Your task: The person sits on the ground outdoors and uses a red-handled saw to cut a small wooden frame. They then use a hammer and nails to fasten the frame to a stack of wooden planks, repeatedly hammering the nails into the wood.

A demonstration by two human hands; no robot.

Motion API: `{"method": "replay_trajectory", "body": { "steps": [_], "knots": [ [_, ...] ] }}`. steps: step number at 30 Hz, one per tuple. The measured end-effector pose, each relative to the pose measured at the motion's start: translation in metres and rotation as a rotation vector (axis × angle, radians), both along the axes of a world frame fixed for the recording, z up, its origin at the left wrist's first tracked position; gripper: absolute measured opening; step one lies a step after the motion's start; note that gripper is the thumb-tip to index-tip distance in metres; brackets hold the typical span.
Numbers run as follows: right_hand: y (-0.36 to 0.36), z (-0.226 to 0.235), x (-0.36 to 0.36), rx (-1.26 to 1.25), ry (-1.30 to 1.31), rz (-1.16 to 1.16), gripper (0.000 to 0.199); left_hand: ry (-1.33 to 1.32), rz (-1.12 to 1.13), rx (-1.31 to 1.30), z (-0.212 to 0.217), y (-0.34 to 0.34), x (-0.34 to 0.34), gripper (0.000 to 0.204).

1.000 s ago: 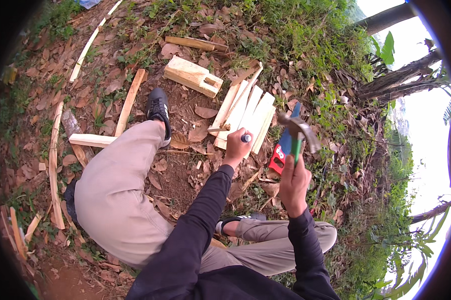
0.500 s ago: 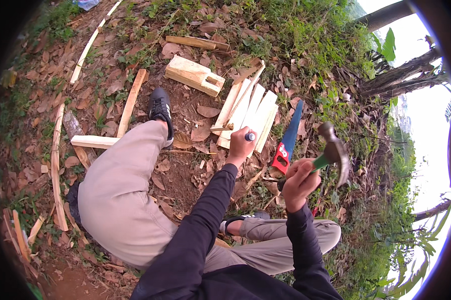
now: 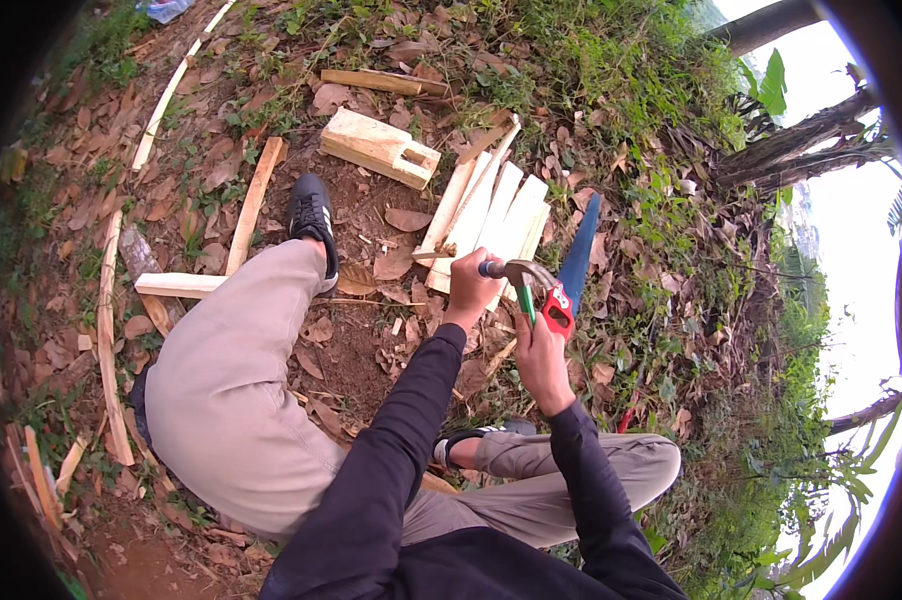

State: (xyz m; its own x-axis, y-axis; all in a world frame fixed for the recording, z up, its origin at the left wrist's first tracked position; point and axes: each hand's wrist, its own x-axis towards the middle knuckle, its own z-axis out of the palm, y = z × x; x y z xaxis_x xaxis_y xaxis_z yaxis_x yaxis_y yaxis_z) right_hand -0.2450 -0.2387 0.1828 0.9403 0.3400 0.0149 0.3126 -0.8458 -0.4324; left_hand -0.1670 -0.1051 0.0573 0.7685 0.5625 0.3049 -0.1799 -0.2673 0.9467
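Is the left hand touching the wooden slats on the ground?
Touching. The head view shows the left hand resting directly on the near ends of the pale wooden slats, with no gap visible.

Right hand (image 3: 541,362) grips a green-handled claw hammer (image 3: 519,278) — head down beside the left hand (image 3: 471,290), which rests closed on pale wooden slats (image 3: 491,225) lying on leaf-strewn ground (image 3: 371,350). A blue-bladed handsaw (image 3: 574,265) lies just right. A notched wooden block (image 3: 379,148) sits beyond the slats.
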Motion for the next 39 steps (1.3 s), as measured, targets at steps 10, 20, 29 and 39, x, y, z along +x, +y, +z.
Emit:
{"method": "replay_trajectory", "body": {
  "steps": [10,20,29,39],
  "knots": [
    [-0.059,0.004,-0.038,0.120,0.050,-0.193,0.024,0.049,0.002,-0.025,0.004,0.003,-0.003,0.025],
    [-0.086,-0.033,-0.068,0.403,0.606,-0.433,0.026,-0.049,-0.237,0.229,-0.002,-0.034,-0.014,0.013],
    [-0.082,-0.019,-0.063,0.591,0.621,-0.640,0.019,-0.109,0.036,0.078,0.017,0.004,-0.011,0.031],
    [-0.067,-0.015,-0.064,0.616,0.591,-0.585,0.016,-0.146,0.010,0.052,0.015,-0.003,-0.006,0.023]
  ]
}}
